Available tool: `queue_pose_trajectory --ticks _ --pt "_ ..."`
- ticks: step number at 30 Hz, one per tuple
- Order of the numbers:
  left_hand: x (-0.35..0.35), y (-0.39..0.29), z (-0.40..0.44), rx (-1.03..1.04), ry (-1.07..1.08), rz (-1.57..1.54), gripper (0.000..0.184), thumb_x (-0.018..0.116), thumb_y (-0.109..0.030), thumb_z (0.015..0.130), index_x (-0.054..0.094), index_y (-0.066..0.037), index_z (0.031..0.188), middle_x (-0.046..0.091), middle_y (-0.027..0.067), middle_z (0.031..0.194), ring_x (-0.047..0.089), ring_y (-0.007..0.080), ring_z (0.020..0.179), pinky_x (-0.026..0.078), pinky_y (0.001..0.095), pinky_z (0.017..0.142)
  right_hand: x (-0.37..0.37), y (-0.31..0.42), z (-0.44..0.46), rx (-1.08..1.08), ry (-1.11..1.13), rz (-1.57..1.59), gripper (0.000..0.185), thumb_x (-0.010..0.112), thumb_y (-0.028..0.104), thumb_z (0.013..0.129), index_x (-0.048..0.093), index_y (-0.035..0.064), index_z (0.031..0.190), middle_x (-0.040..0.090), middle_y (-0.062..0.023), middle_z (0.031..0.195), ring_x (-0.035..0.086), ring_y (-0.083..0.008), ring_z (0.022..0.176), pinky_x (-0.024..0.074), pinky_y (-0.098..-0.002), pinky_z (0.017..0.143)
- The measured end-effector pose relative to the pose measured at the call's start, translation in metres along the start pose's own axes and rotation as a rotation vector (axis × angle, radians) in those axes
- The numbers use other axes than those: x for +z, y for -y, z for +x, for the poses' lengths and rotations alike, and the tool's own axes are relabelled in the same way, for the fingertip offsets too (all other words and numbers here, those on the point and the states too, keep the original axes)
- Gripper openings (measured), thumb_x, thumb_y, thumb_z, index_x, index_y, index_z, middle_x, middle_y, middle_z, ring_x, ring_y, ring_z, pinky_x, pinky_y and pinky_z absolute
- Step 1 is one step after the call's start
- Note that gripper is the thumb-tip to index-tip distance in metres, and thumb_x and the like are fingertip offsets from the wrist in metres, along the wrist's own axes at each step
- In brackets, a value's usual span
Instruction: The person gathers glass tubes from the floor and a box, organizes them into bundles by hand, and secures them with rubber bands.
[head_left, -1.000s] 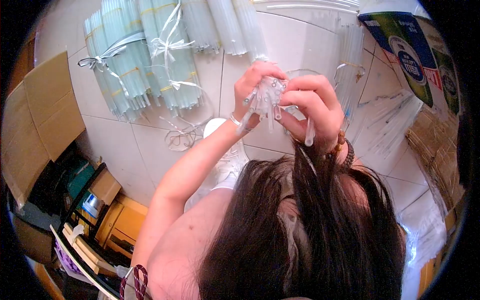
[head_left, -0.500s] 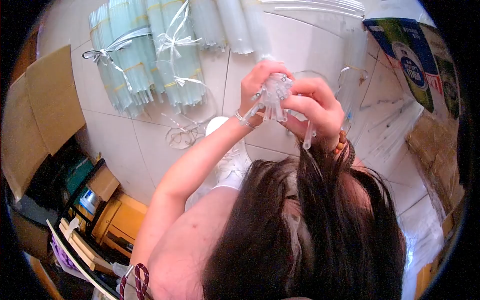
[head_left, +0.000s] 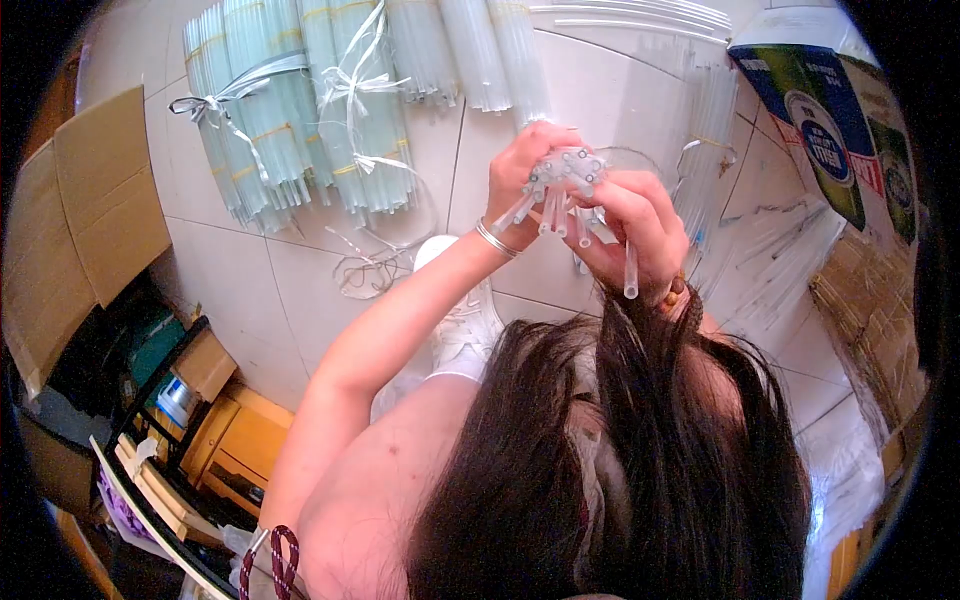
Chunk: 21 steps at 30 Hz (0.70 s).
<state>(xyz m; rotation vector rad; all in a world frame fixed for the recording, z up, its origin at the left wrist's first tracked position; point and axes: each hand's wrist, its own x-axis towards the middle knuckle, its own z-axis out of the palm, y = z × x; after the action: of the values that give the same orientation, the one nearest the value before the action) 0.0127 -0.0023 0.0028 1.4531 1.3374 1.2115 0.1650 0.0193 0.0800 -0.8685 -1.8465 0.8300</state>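
A bunch of clear plastic tubes (head_left: 565,168) is held up in front of me, its open ends facing the camera. My left hand (head_left: 518,165) wraps round the bunch from the left. Some tubes stick out lower than the others, fanned downward. On the right side, my right hand (head_left: 645,225) has its fingers bent against the tube ends. One separate tube (head_left: 631,272) hangs from under those fingers, apart from the bunch. Long hair hides my right wrist and forearm in part.
Tied bundles of tubes (head_left: 250,115) lie on the tiled floor at upper left, with more bundles (head_left: 470,50) beside them. Loose tubes (head_left: 770,250) lie at right, near a printed box (head_left: 825,130). Loose string (head_left: 370,272) lies by a white shoe (head_left: 465,315). Cardboard (head_left: 110,190) stands at left.
The tube ends have spread and shifted slightly right. The separate tube under my right hand has moved a little right and hangs more upright. My left hand stays round the bunch.
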Motion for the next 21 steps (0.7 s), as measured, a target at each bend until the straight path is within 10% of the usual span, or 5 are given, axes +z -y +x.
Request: queue_pose_trajectory --ticks 7,11,15,21 --pt "0.001 0.013 -0.003 0.123 0.003 0.030 0.025 0.078 -0.009 0.075 0.069 -0.014 0.097 0.067 0.0034 0.101 0.065 0.0229 0.094 0.053 0.0335 0.082 0.005 -0.006 -0.006 -0.012 0.044 0.032 0.058 0.086 0.002 0.070 0.057 0.0047 0.120 0.069 -0.0043 0.091 0.044 -0.0075 0.061 0.0359 -0.0220 0.048" --pt "0.002 0.014 -0.005 -0.016 0.001 -0.160 0.026 0.077 -0.007 0.074 0.068 -0.014 0.098 0.067 0.0034 0.101 0.065 0.0228 0.094 0.053 0.0337 0.083 0.006 -0.004 -0.008 -0.011 0.042 -0.008 0.057 0.085 0.003 0.072 0.057 0.0036 0.121 0.070 -0.0054 0.094 0.046 -0.0077 0.061 0.0362 -0.0220 0.048" --pt "0.011 0.017 -0.011 -0.239 -0.073 -0.287 0.029 0.077 -0.006 0.074 0.065 -0.010 0.100 0.067 0.0043 0.100 0.065 0.0233 0.092 0.054 0.0333 0.081 0.007 0.006 -0.011 0.087 0.035 -0.007 0.060 0.086 0.008 0.070 0.064 0.0104 0.126 0.064 -0.0053 0.098 0.066 -0.0192 0.081 0.0566 -0.0311 0.070" --pt "0.005 0.008 -0.012 -0.265 -0.051 -0.274 0.030 0.077 -0.007 0.074 0.064 -0.007 0.101 0.067 0.0052 0.098 0.065 0.0240 0.090 0.054 0.0329 0.080 0.006 0.007 -0.010 0.118 0.040 0.012 0.058 0.086 0.008 0.070 0.066 0.0110 0.124 0.062 -0.0036 0.094 0.062 -0.0154 0.075 0.0539 -0.0283 0.063"
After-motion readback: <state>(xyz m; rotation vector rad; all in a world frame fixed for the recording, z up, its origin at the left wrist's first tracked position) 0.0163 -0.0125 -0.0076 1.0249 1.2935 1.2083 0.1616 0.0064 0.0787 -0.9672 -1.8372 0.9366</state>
